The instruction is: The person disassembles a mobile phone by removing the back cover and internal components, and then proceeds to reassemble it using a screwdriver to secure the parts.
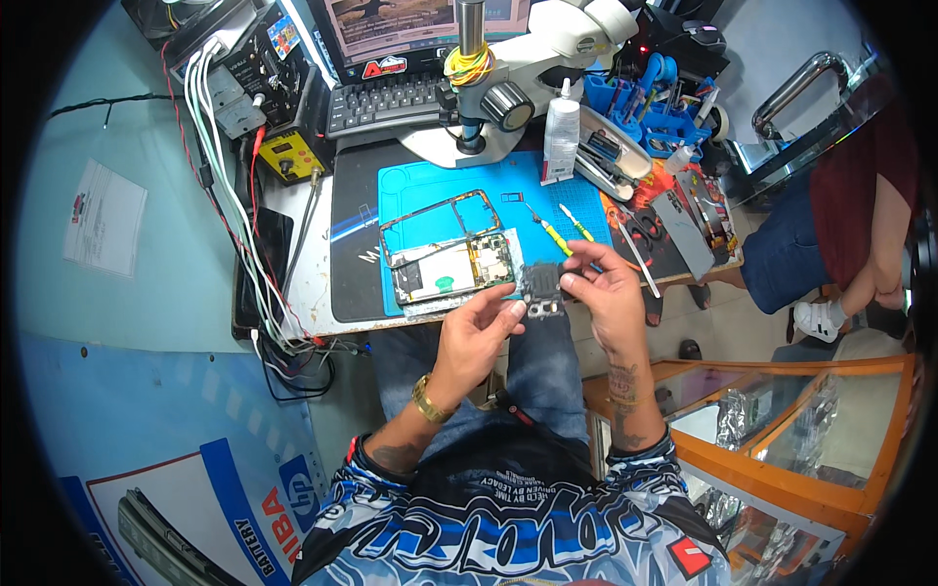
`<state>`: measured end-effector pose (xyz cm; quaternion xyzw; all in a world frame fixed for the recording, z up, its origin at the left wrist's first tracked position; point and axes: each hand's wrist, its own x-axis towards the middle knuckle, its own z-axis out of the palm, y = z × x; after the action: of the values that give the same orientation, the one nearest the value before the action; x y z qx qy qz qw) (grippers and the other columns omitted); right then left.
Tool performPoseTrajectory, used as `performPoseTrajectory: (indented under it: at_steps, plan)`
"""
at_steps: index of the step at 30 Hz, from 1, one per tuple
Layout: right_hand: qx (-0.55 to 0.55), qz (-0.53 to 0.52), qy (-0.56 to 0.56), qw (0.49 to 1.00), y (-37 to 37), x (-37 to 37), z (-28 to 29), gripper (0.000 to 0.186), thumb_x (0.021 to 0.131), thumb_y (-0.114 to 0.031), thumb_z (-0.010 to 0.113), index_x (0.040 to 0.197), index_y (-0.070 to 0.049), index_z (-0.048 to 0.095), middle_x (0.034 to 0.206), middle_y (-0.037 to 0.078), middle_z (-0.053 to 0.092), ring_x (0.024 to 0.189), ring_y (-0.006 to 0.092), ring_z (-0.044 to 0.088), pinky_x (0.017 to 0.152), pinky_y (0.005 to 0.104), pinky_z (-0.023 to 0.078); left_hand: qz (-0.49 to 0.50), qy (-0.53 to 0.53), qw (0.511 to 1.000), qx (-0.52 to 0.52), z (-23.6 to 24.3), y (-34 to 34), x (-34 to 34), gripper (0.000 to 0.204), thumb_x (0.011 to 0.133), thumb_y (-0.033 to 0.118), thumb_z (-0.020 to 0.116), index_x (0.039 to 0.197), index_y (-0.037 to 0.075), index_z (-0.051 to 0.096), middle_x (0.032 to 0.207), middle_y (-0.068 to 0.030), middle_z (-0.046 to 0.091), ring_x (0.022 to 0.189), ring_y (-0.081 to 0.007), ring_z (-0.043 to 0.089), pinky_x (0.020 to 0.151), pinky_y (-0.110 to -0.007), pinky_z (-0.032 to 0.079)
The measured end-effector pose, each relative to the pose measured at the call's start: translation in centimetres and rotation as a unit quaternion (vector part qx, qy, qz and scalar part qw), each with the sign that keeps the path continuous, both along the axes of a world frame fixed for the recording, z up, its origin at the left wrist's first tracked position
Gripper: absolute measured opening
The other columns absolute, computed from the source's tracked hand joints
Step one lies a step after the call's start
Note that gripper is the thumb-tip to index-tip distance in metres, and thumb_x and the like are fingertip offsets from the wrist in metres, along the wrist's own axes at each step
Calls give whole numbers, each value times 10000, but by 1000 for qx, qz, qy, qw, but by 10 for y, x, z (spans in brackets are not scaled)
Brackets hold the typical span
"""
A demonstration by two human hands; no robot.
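Right grip [603,290]: pinches dark, flat, squarish part [541,281].
Left grip [473,342]: fingers at part's left edge; cannot tell whether grasping.
Phone [445,275]: opened, white-and-black, rectangular, beyond left grip.

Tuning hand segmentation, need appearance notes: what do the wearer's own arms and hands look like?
Left hand: ungloved, gold-toned wristwatch. Right hand: ungloved. Dark tattoos on both forearms. Sleeves short, patterned blue, white and black.
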<state>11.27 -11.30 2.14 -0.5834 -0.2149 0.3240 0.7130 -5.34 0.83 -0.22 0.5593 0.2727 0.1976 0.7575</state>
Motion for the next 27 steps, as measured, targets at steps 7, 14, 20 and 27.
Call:
performPoseTrajectory:
  at_steps: [7,14,20,27]
  plan:
    - [-22,12,-148,989,-10,-28,7,479,856,73,720,1319,2,621,1143,80,632,1074,170,609,913,322,526,-83,-22,988,-125,-2,10,-12,190,961,86,721,1118,15,641,982,-65,719,772,-125,693,610,-226,522]
    - [-101,-52,-442,890,-17,-76,-4,466,725,-137,915,1124,-25,703,1279,160,614,1132,326,627,915,416,532,38,-117,956,-266,-1,-9,-15,110,987,55,677,1070,12,620,1051,-111,730,934,-169,730,750,-278,595]
    - [-146,-38,-477,866,-9,-75,-7,447,715,-89,876,1120,-38,694,1291,181,610,1138,374,612,913,438,526,41,-115,955,-271,-23,-24,-11,122,983,71,679,1093,33,642,1096,-83,723,1009,-132,689,861,-279,552]
    - [-103,-4,-410,906,-4,-67,-5,420,729,-43,807,1130,-35,683,1304,175,603,1126,353,628,971,435,503,16,-75,987,-138,-22,-27,-18,155,983,135,698,1113,52,695,1113,-68,715,956,-118,663,827,-271,527]
